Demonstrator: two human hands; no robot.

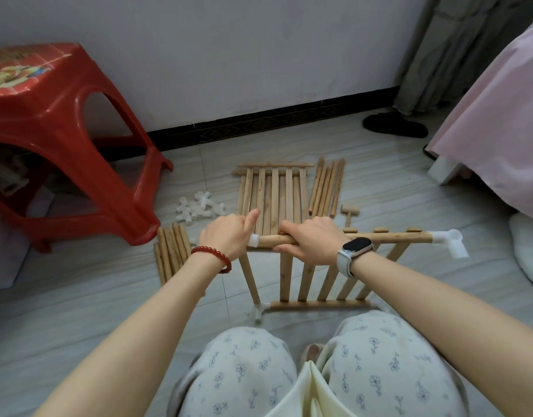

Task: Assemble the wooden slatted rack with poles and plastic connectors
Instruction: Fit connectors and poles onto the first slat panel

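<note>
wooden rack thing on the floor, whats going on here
A person sitting on the floor is putting together a wooden rack. The right hand grips the top pole of an upright slatted panel, while the left hand holds the white connector at that pole's left end. Another connector already caps the right end. A second slatted panel, loose poles, spare connectors and a small wooden mallet lie on the floor beyond.

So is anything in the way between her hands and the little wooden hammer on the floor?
Yes. The top pole of the standing slatted panel, gripped by the right hand, crosses in front of the hammer. The left hand holds the connector at its end.
</note>
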